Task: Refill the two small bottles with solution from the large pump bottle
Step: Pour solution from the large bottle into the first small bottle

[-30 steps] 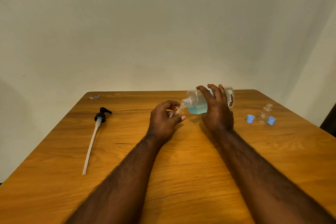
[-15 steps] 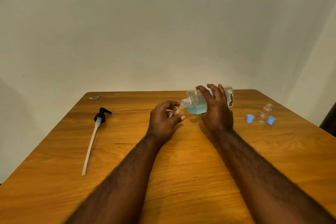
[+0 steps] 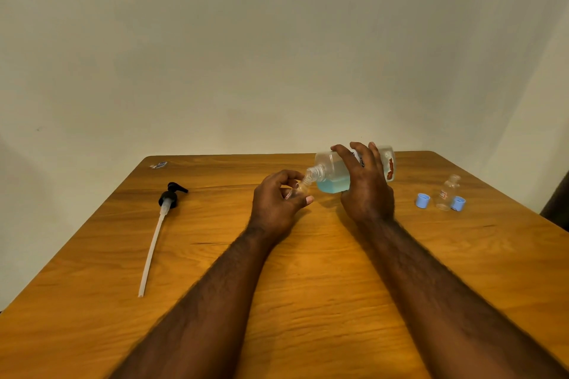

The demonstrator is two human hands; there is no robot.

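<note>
We are on the pouring step for small bottle 1 [image 3: 300,189]. Our right grip [image 3: 368,191] is curled around the big bottle [image 3: 334,172]. The big bottle is tipped on its side above the desk [image 3: 308,271], and its open neck points left. The blue liquid sits low in it. Our left grip [image 3: 278,203] pinches small bottle 1 just under that neck, and the 2 mouths are touching or very close. We cannot tell if liquid is running.

Small bottle 2 [image 3: 446,194] stands on the right of the desk. It is open and looks empty. It stands between the left blue cap [image 3: 422,200] and the right blue cap [image 3: 458,204]. The pump [image 3: 171,194] lies on the left, well apart.

Next, we think the big bottle needs to tip a bit more, slowly, so the blue liquid reaches the neck. The small mouth is tiny, so the 2 mouths must line up or the liquid will spill. After that, this bottle needs a cap, and small bottle 2 gets its turn.
</note>
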